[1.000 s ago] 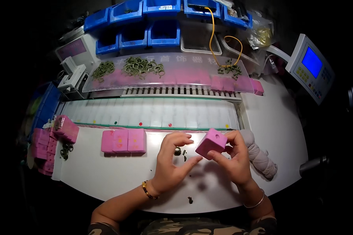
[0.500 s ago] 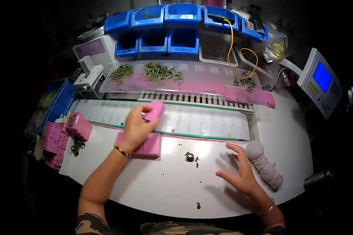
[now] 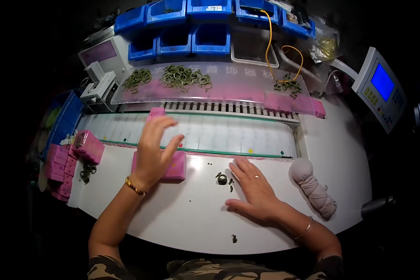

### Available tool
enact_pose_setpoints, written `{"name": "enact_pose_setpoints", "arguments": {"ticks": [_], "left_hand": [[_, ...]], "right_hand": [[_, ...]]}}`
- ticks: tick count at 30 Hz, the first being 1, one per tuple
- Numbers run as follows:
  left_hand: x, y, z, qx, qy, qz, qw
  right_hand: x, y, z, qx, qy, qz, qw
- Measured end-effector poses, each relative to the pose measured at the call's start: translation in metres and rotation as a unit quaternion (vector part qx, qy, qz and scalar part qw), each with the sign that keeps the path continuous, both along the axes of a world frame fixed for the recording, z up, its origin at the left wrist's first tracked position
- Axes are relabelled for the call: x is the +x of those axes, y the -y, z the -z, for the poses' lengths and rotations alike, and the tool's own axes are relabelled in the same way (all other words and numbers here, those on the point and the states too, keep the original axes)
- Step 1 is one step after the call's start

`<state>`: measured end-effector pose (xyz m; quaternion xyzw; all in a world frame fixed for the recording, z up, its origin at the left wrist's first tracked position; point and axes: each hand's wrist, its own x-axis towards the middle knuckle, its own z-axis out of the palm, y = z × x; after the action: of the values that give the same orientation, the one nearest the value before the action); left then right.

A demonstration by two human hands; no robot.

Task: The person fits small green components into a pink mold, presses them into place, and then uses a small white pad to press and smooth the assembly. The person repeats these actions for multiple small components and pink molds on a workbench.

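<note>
My left hand [image 3: 153, 151], its thumb and fingers apart, hovers empty over the near edge of the white belt and a pair of pink blocks [image 3: 175, 167]. Just beyond its fingers is another pink block [image 3: 157, 112], partly hidden by the hand, at the belt's far edge. My right hand [image 3: 254, 190] has its fingers stretched out low over the white table. Beside its fingertips are a small stack of dark green rings [image 3: 222, 179] and a few loose dark green pieces [image 3: 231, 185].
Left stand stacked pink blocks [image 3: 58, 168] near a small pile of dark rings [image 3: 87, 173]. A grey cloth-wrapped bundle [image 3: 315, 189] lies right. Behind the belt [image 3: 214, 133], a translucent sheet [image 3: 238, 88] carries green rings, below blue bins [image 3: 211, 39]. A control panel [image 3: 380, 88] stands right.
My left hand has let go of a pink block, which is now at the belt's far side. My right hand has moved left toward the dark rings. Coloured dots on the belt have shifted left.
</note>
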<state>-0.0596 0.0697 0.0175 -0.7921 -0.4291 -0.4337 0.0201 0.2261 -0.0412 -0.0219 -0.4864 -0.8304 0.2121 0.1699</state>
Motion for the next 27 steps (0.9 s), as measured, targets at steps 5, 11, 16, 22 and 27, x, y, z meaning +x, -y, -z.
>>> {"name": "enact_pose_setpoints", "arguments": {"ticks": [5,11,16,22,27], "left_hand": [[0.005,0.057,-0.017,-0.022,0.038,0.19,0.981],[-0.011,0.101,-0.021,-0.108,0.051,0.213,0.97],[-0.013,0.151,-0.004,-0.155,0.017,0.314,0.936],[-0.022,0.203,0.028,-0.162,-0.043,0.358,0.919],[-0.048,0.225,0.049,-0.184,-0.087,0.302,0.931]], "right_hand": [[-0.042,-0.017,0.004,0.016,-0.044,-0.117,0.992],[-0.053,-0.006,0.013,-0.04,-0.167,-0.214,0.962],[-0.057,-0.03,0.006,0.015,-0.131,-0.113,0.985],[-0.068,-0.047,0.018,0.06,-0.042,-0.165,0.984],[-0.064,-0.012,0.015,0.05,-0.055,-0.236,0.969]]}}
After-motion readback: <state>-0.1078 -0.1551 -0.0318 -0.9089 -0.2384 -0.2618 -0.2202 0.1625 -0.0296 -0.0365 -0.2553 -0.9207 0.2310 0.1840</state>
